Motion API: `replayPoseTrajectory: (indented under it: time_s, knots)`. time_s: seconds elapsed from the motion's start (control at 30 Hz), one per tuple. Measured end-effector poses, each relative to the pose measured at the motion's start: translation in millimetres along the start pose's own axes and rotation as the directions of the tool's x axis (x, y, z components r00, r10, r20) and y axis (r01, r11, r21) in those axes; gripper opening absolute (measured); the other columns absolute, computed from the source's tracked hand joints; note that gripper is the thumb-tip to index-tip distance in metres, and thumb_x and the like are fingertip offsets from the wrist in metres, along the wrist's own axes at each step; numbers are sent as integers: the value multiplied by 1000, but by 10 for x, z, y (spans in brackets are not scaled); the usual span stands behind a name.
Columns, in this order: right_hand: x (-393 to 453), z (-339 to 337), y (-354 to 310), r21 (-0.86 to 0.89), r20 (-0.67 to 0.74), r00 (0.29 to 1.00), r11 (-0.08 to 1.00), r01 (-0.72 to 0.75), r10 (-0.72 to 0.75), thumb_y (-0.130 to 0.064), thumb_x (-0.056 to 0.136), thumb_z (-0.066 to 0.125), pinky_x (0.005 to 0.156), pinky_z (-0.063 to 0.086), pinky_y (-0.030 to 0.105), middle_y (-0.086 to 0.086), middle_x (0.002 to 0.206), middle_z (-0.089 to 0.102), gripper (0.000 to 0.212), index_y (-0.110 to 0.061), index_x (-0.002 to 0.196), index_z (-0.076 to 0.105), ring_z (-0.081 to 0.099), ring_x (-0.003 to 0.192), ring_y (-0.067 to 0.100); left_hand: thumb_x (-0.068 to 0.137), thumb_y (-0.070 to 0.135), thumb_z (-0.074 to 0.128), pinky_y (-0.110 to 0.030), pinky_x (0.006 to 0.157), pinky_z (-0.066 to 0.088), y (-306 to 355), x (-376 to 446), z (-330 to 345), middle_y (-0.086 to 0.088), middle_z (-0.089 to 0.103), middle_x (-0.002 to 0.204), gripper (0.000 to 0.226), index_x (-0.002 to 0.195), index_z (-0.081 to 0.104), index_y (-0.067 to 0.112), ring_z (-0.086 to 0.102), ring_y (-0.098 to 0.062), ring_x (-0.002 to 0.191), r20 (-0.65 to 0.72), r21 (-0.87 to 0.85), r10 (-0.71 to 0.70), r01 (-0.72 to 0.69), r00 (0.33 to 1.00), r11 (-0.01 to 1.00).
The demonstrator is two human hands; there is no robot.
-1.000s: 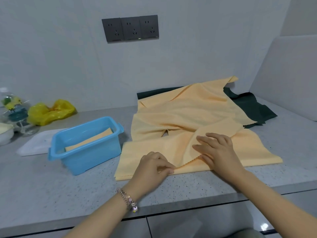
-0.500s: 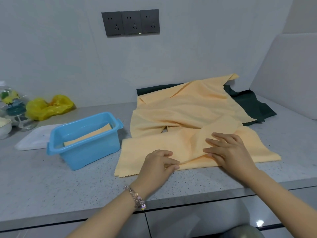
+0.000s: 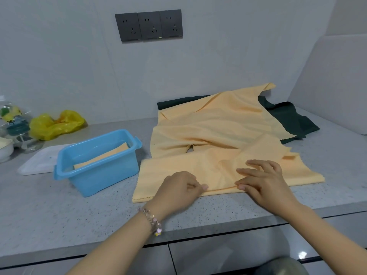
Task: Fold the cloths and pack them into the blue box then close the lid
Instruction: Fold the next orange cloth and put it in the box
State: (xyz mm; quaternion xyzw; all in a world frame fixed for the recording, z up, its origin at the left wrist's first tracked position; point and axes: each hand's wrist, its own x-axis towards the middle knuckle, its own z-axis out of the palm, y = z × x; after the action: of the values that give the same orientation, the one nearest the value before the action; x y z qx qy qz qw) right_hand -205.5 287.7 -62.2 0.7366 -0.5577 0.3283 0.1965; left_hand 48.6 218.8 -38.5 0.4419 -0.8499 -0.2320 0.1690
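Observation:
Several pale orange cloths (image 3: 218,126) lie spread and rumpled on the grey counter, over a dark green cloth (image 3: 292,120) at the back right. My left hand (image 3: 178,190) pinches the near edge of the front orange cloth. My right hand (image 3: 262,181) lies beside it on the same cloth, fingers spread over a fold and thumb at the near edge. The open blue box (image 3: 119,171) stands to the left with one folded orange cloth (image 3: 103,157) inside. Its white lid (image 3: 37,163) lies flat behind the box.
A yellow plastic bag (image 3: 55,124), a glass item (image 3: 17,132) and a white bowl (image 3: 5,149) sit at the far left. Dark wall sockets (image 3: 149,26) are above. A grey panel (image 3: 337,86) bounds the right side. The counter's front edge (image 3: 198,233) runs below my wrists.
Both hands slid slightly right along the near edge of the front orange cloth. The view shifted a little; the box and other cloths stayed put.

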Motion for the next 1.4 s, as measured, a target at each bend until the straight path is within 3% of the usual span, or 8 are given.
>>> replayPoseTrajectory:
  time_s: [0.17,0.37,0.63,0.77,0.87,0.97,1.2,1.4]
  knots:
    - [-1,-11,-27,-33,21,1000,999,-4,5,-46,79,50,87,27,32,-9,93,71,32,-30,72,77,52,101,19,94,35,45,-33,102,25,200,415,20,-5,47,131,34,123,57,20,36,-22,127,-167,234,99,-58,981,971]
    - [-34,-57,-63,-37,40,999,999,36,-35,-43,80,55,86,27,31,-8,95,71,28,-29,71,77,48,101,18,91,66,14,-50,114,-14,79,577,406,0,-15,158,71,149,-12,32,-16,-23,145,135,404,-81,20,987,915]
    - [-4,-182,-218,-60,126,988,995,-80,87,-51,81,54,89,24,30,-14,84,70,33,-25,77,76,60,92,19,88,70,10,-53,113,-14,-1,559,389,1,-16,158,69,147,-9,40,-17,-24,144,176,471,-75,-17,981,882]
    - [247,-203,-139,-172,193,966,975,-138,171,-34,94,48,101,18,31,-3,124,62,27,-24,109,68,49,119,25,88,71,10,-53,113,-13,4,569,398,1,-16,158,68,147,-9,42,-17,-24,144,179,469,-72,-21,981,883]
    - [447,-135,-47,-210,424,891,975,-76,160,-36,100,29,114,2,34,-5,140,48,39,-26,129,53,26,139,15,88,70,10,-53,113,-13,17,556,403,1,-16,158,67,147,-9,42,-16,-25,144,182,472,-74,-21,981,881]
    - [524,-114,-8,-430,567,773,903,-14,282,-40,99,18,111,10,37,0,111,65,48,-23,114,61,48,118,20,89,69,11,-53,113,-12,24,533,391,0,-16,158,67,147,-8,42,-17,-25,144,180,462,-63,-27,982,887]
    - [260,-127,180,-659,494,592,719,-223,637,-42,98,15,92,30,38,2,144,37,50,-23,141,31,35,123,26,89,69,10,-54,113,-12,31,524,377,0,-17,157,67,147,-9,41,-19,-26,144,190,461,-58,-37,980,887]
    - [294,56,125,-357,537,732,899,-253,419,-42,98,21,114,7,43,2,157,16,49,-30,145,24,14,142,25,89,68,18,-53,114,-7,63,589,349,0,-7,159,69,148,-6,41,-11,-25,145,183,436,-83,-5,980,900]
